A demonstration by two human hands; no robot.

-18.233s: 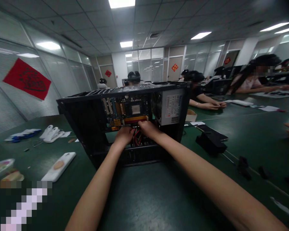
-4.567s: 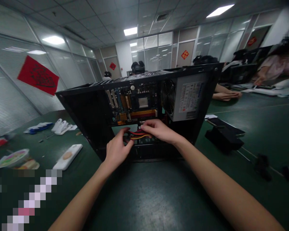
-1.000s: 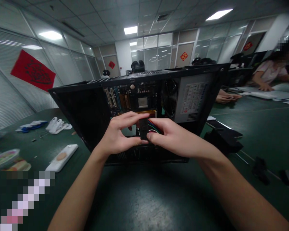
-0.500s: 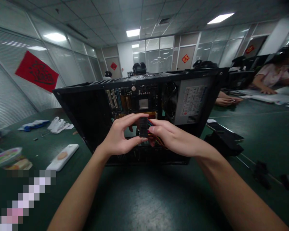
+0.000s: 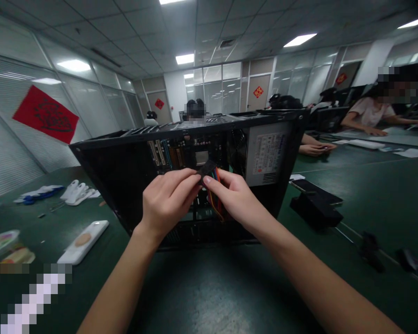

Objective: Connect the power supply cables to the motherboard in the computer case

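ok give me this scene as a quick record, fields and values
setting: green table in an office, other people seated farther off
left hand: pinches a black plug from its left
right hand: pinches the same plug; coloured wires run down past its palm
behind the hands: open computer case showing circuit board, fan, power supply
left of case: white phone case
right of case: black box
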